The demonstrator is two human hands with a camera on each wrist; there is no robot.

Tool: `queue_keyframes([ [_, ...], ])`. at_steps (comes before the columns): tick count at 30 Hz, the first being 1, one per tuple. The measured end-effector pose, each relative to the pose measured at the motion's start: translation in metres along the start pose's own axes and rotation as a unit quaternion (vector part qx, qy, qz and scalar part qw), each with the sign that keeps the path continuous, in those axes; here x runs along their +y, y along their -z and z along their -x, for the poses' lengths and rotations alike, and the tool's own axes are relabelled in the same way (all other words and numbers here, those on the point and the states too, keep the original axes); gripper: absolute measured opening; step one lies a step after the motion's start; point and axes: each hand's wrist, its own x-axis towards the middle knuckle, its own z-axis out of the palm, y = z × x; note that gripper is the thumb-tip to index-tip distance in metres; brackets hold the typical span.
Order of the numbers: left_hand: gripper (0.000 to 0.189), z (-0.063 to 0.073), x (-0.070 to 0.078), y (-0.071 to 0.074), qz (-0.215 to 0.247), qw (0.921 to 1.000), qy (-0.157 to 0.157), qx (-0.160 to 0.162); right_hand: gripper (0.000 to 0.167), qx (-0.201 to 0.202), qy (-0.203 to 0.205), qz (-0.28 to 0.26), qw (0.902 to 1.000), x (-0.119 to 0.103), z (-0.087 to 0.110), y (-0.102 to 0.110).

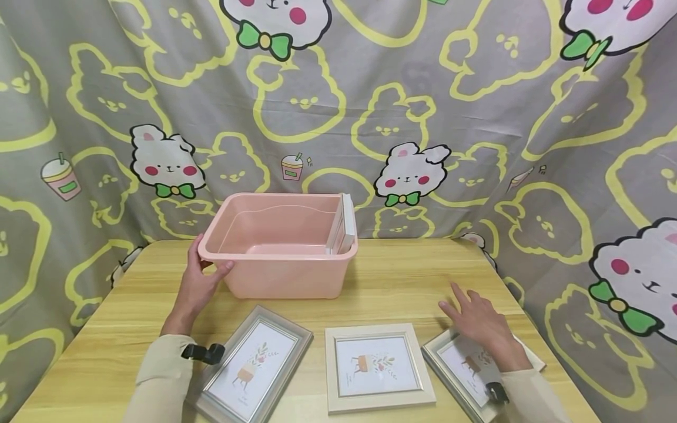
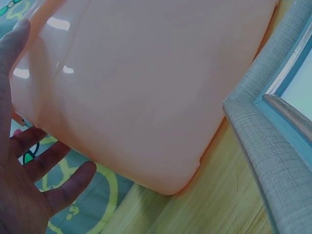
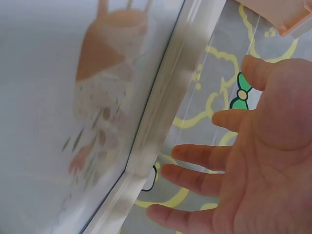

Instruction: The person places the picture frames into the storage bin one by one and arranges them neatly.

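My left hand (image 1: 198,288) grips the left end of a pink plastic bin (image 1: 285,276), thumb on the front side of its rim and fingers round the end. In the left wrist view the bin's wall (image 2: 146,87) fills the middle, with the fingers (image 2: 73,187) spread by its edge. White frames (image 1: 344,220) stand on edge inside the bin at its right end. My right hand (image 1: 478,323) hovers with spread fingers over a silver and cream picture frame (image 1: 449,376), partly covering it. Nothing is in that palm (image 3: 263,161).
A grey picture frame (image 1: 293,346) lies slanted at the front left, close to my left wrist. A cream picture frame (image 1: 381,402) lies at the front middle of the wooden table (image 1: 412,276). Behind the table hangs a grey curtain (image 1: 328,158) with cartoon prints.
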Motion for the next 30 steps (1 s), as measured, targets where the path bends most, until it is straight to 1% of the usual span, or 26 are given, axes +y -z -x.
queue_keyframes([
  [5,0.095,0.0,0.0,0.0,0.002,1.0,-0.001,-0.003,0.09,-0.027,-0.021,-0.001,0.9994,0.006,0.003,0.003],
  [11,0.095,0.0,0.001,0.0,0.005,1.0,-0.002,-0.006,0.092,-0.034,-0.039,0.004,0.9987,0.011,0.006,0.007],
  [15,0.095,-0.001,0.0,-0.001,0.007,1.0,-0.004,-0.006,0.091,-0.037,-0.044,-0.002,0.9983,0.015,0.01,0.01],
  [23,0.095,0.0,-0.001,0.0,0.005,1.0,0.002,-0.006,0.086,-0.038,-0.049,-0.008,0.9981,0.026,0.015,0.012],
  [30,0.095,0.001,-0.002,0.0,0.004,1.0,-0.002,-0.005,0.073,-0.044,-0.048,0.009,0.9979,0.033,0.014,0.011],
])
